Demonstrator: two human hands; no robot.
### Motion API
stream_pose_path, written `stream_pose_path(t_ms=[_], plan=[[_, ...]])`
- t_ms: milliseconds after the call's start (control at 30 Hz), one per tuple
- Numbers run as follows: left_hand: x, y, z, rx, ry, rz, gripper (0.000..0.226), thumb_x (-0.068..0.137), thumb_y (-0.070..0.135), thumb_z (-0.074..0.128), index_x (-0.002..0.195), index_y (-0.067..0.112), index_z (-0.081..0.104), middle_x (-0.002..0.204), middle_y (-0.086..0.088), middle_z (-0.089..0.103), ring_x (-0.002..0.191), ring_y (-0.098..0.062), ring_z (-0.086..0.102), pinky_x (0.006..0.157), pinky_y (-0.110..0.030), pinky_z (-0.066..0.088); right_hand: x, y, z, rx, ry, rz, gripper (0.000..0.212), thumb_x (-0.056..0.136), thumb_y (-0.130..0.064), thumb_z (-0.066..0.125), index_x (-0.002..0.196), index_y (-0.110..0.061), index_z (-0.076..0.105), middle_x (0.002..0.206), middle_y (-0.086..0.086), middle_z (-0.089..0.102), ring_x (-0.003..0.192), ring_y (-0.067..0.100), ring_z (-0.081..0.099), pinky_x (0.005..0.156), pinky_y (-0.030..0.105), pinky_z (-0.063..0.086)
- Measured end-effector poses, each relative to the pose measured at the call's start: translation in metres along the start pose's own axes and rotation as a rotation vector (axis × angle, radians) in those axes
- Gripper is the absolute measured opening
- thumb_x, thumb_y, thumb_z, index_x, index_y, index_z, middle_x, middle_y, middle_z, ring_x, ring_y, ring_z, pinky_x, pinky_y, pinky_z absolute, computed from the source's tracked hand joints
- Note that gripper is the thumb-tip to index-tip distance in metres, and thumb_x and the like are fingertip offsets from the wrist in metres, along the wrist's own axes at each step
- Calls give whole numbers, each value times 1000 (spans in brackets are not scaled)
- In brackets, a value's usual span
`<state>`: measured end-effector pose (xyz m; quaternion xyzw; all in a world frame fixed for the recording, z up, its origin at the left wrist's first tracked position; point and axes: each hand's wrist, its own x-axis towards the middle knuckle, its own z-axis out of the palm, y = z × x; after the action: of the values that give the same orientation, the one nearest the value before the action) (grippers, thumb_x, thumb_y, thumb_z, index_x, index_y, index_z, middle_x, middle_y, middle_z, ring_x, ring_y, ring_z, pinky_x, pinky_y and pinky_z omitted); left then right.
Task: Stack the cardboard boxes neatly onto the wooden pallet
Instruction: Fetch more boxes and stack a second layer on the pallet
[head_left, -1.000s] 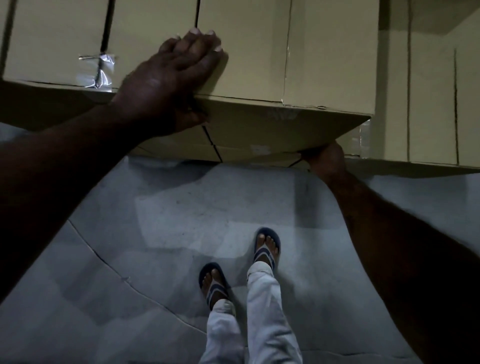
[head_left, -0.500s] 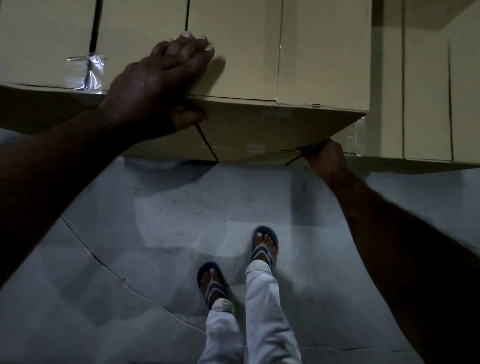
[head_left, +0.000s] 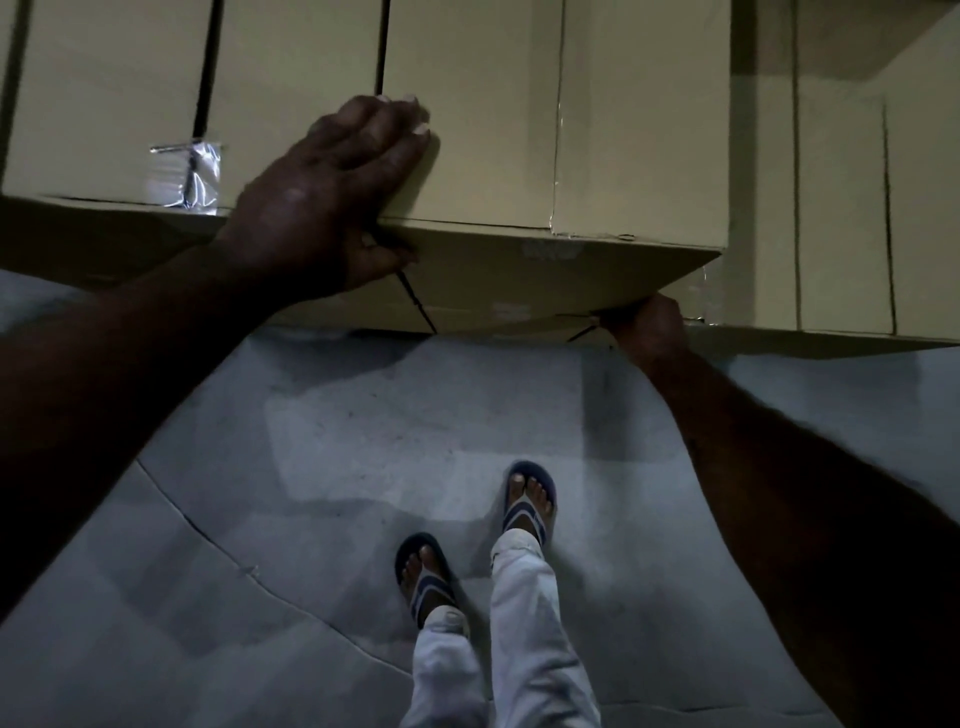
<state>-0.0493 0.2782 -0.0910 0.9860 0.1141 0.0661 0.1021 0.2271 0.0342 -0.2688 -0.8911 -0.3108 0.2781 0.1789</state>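
Note:
A tan cardboard box (head_left: 519, 156) fills the upper middle of the head view, its near face in shadow. My left hand (head_left: 332, 192) lies flat over its top near edge, thumb hooked on the front face. My right hand (head_left: 647, 325) grips the box's lower right corner from underneath, fingers hidden below it. More cardboard boxes stand beside it, one at the left (head_left: 104, 104) with shiny tape (head_left: 189, 174) on its seam, others at the right (head_left: 841, 197). No pallet is visible.
The grey concrete floor (head_left: 363, 467) has a long crack (head_left: 218, 561) running across the lower left. My feet in blue sandals (head_left: 530, 499) and white trousers (head_left: 519, 649) stand just short of the boxes. The light is dim.
The view has shifted slightly, the boxes sitting a little lower and left in the frame. Both hands keep the same hold on the box. My feet have barely moved.

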Motion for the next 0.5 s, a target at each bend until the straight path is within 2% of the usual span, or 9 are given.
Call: stream_pose_path(t_ms=[100,200,333,500], plan=[[0,1,-2,35,-19,-21,89,80,35,77,149,0,32,156,-21,29,145,-38,24,116,-52,28,1,3,0,-83,-8,-40,28,89,-31,71,100,-5,69,96,14,72,88,27,68,74,24,42],[-1,4,-4,46,-39,-31,92,76,29,82,149,-1,32,157,-22,28,146,-39,23,116,-54,26,-2,4,-4,-146,-61,-43,30,93,-30,66,106,-3,70,105,18,71,96,33,67,75,27,42],[0,4,-8,15,-61,-36,96,70,18,86,147,-2,34,155,-23,29,145,-39,24,117,-51,23,-3,4,-4,-181,-70,-43,31,91,-33,67,102,-4,70,102,18,72,93,30,67,72,23,35],[0,-3,-6,-6,-34,-33,93,69,14,86,147,1,36,155,-21,31,145,-35,26,117,-49,24,-6,-1,-6,-107,-60,25,33,89,-33,71,103,-3,69,99,17,72,94,33,68,73,25,39]])
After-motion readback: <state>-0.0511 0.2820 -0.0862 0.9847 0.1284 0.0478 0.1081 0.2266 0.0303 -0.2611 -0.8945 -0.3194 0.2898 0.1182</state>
